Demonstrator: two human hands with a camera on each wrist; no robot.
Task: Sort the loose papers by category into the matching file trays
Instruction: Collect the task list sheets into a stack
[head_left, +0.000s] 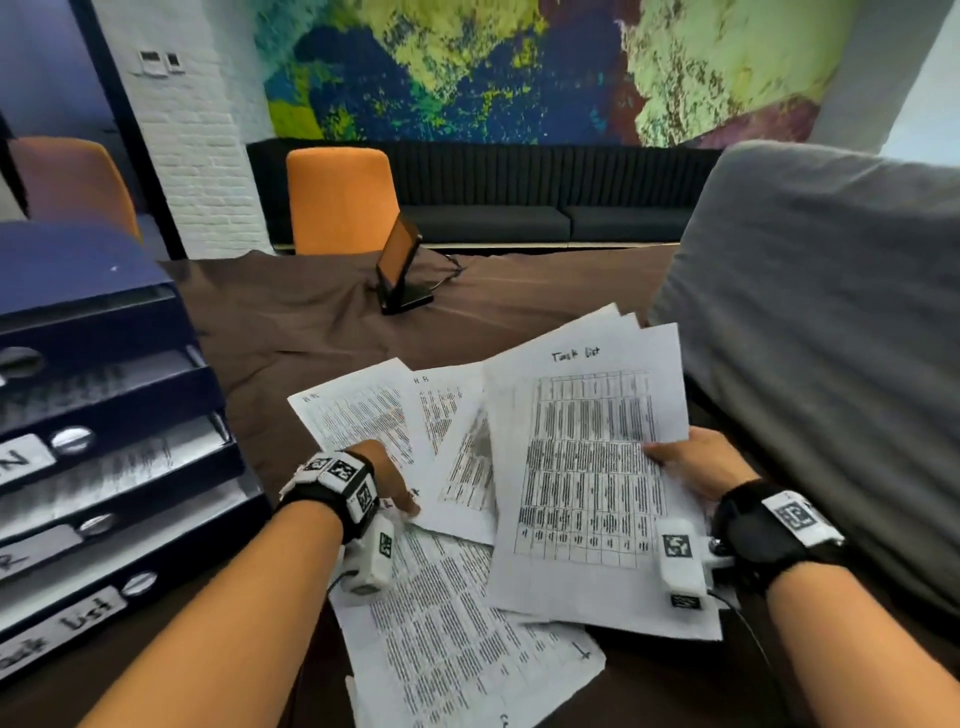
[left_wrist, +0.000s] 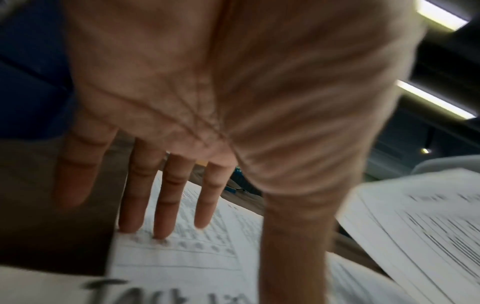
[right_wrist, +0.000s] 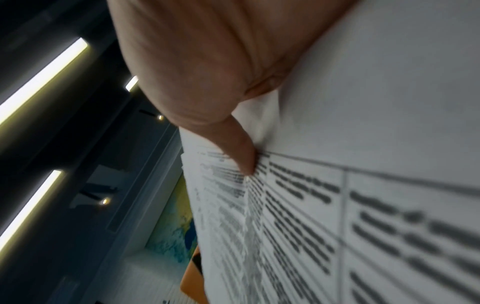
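- Papers (head_left: 447, 525) lay fanned on the brown-clothed desk (head_left: 311, 312) before us, thin printed sheets overlapping one another, some headed "HR".
- We held a small stack topped by the "Task list" sheet (head_left: 587, 467) in our right hand (head_left: 698, 462); the thumb (right_wrist: 240, 152) pinched its right edge, the sheets raised off the desk.
- Our left hand (head_left: 387, 478) lay with straight fingers (left_wrist: 166, 197) flat on a sheet beneath, gripping nothing.
- We judged the sheets light, floppy and prone to slide over each other; an edge pinch with support beneath seemed best.
- Stacked file trays (head_left: 119, 457) stood at our left, dark blue, hard-edged, with handwritten white labels, the lowest reading "Task list".
- A grey padded chair back (head_left: 831, 338) rose at our right.
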